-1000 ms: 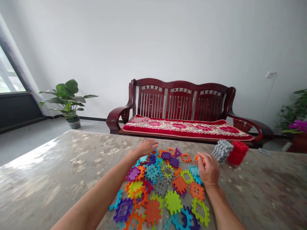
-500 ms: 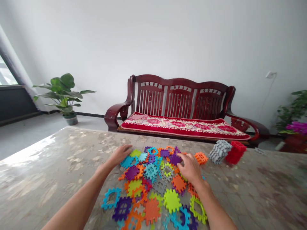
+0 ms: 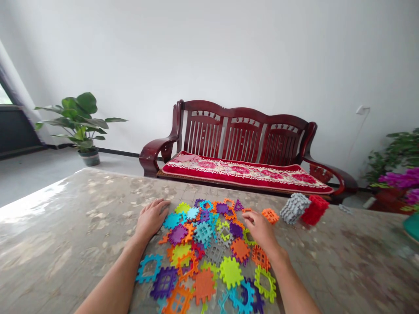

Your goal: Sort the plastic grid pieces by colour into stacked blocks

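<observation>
Many flat interlocking plastic tiles with toothed edges lie in a loose heap on the table. Left of the heap, my left hand (image 3: pixel 152 218) rests on the tabletop with its fingers stretched out, holding nothing; a cyan tile (image 3: pixel 172 221) lies nearest to it. My right hand (image 3: pixel 261 227) is over the heap's right side, fingers bent and thumb slightly apart. Its fingertips are close to an orange tile (image 3: pixel 246 209); whether they touch it I cannot tell. Near that hand also lie a purple tile (image 3: pixel 236 230) and an orange lattice tile (image 3: pixel 261 257).
A grey stack of tiles (image 3: pixel 294 208) and a red stack (image 3: pixel 314 210) stand right of the heap, beside an orange tile stack (image 3: pixel 270 216). Beyond the patterned table (image 3: pixel 81 235) is a wooden bench (image 3: pixel 244 135). A potted plant (image 3: pixel 88 156) stands left.
My left hand has moved left, off the heap's edge onto the tabletop. My right hand has shifted away from the purple tile, which now shows nearer to me. The view has turned slightly right.
</observation>
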{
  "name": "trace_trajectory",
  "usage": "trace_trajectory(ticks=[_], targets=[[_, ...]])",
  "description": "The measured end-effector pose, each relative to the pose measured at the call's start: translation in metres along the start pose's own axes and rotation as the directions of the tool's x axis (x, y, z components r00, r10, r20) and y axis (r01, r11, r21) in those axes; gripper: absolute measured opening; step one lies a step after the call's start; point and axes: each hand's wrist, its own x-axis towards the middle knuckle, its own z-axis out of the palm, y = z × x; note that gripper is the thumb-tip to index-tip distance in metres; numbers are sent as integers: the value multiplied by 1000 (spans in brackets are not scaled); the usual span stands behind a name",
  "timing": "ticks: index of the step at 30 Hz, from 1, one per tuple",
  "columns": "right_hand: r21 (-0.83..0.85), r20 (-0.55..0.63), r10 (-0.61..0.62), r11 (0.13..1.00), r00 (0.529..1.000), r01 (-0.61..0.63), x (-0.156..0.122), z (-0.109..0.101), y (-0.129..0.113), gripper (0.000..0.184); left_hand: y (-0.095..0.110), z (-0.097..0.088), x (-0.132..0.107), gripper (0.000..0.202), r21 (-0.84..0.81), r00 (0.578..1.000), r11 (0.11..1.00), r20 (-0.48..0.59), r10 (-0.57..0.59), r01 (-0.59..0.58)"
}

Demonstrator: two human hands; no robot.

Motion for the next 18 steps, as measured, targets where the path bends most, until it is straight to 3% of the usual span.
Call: trace_trajectory(ticks=[5, 10, 14, 18], targets=[[-195, 134, -39, 979, 990, 65, 2, 5, -11, 20, 5, -3, -2, 44, 27, 1000, 1000, 12, 0, 0], [-243, 92, 35, 970, 995, -12, 4, 14, -18, 16, 7, -3, -1, 42, 24, 1000, 1000, 4, -19, 19], [-182, 102, 96, 980, 990, -76, 9, 15, -20, 14, 6, -2, -1, 41, 27, 1000, 999, 5, -30, 30], [5, 135, 126, 992, 983, -128, 15, 19, -18, 20, 6, -2, -1, 44, 37, 1000, 999, 11, -15, 15]])
